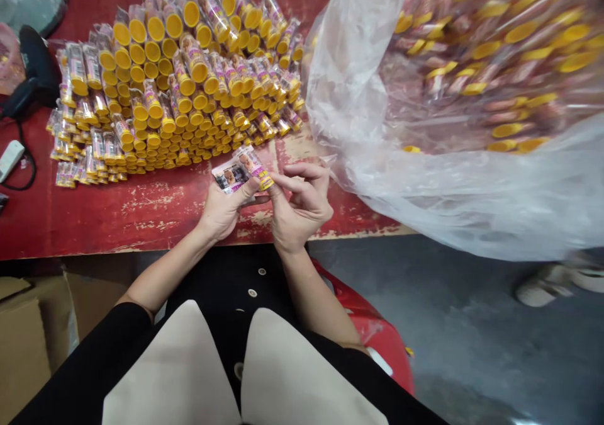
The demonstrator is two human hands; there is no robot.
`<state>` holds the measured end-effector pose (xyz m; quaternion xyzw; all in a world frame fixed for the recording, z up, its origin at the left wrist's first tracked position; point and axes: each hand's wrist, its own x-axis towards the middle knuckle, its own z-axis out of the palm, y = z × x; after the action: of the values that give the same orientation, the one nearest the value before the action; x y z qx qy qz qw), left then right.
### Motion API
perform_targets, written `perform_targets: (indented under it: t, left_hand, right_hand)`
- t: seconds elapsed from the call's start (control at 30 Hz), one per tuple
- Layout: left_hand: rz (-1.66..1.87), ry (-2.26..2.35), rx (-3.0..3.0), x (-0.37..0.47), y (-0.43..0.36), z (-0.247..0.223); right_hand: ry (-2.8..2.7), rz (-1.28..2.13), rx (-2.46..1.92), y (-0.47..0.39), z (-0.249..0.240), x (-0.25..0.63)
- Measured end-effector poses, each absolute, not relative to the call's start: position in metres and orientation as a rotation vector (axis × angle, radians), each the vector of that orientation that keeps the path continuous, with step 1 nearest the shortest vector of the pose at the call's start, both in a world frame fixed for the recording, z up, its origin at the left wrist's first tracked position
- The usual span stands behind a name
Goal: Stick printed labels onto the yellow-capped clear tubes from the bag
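My left hand (pixel 224 208) is closed on a printed card (pixel 229 176) with dark pictures on it, just above the front part of the red table. Beside it, my right hand (pixel 302 208) pinches the lower edge of a second printed piece (pixel 255 165), pink and yellow, which overlaps the card under my left thumb. Whether that piece is one card or several stacked ones I cannot make out. Behind both hands lies a big pile of clear tubes with yellow caps (pixel 189 85), stacked in many layers with most caps facing me.
A large clear plastic bag (pixel 358 97) full of yellow-capped tubes covers the right side of the red table (pixel 94 223). A black scanner (pixel 40 66) with a cable lies at the left. Cardboard boxes (pixel 28 337) and a red stool (pixel 377 337) are below. Someone's shoe (pixel 535 293) shows at the right.
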<state>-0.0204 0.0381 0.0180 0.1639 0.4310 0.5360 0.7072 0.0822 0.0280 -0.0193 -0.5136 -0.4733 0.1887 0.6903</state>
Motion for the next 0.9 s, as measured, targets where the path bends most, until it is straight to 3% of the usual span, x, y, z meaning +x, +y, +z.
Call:
perform_targets:
  t: [0.2,0.47,0.67,0.8,0.9]
  left_hand:
    - [1.240,0.949,0.373,-0.032,0.053,0.024]
    - [1.359,0.969,0.254,-0.049,0.063,0.017]
    - [1.426,1.022,0.230,-0.055,0.054,0.003]
    - [1.299,1.039,0.288,-0.062,0.052,0.002]
    - [1.207,1.115,0.339,-0.064,0.049,-0.003]
  right_hand:
    - [-1.097,0.439,-1.093,0.054,-0.013,0.068]
    - [-1.215,0.378,-0.979,0.182,0.020,0.025]
    - [-1.605,0.293,-1.066,0.166,0.056,-0.010]
    - [-1.736,0.189,-1.030,0.161,0.036,0.049]
    - [-1.660,0.153,-1.361,0.191,0.002,0.159]
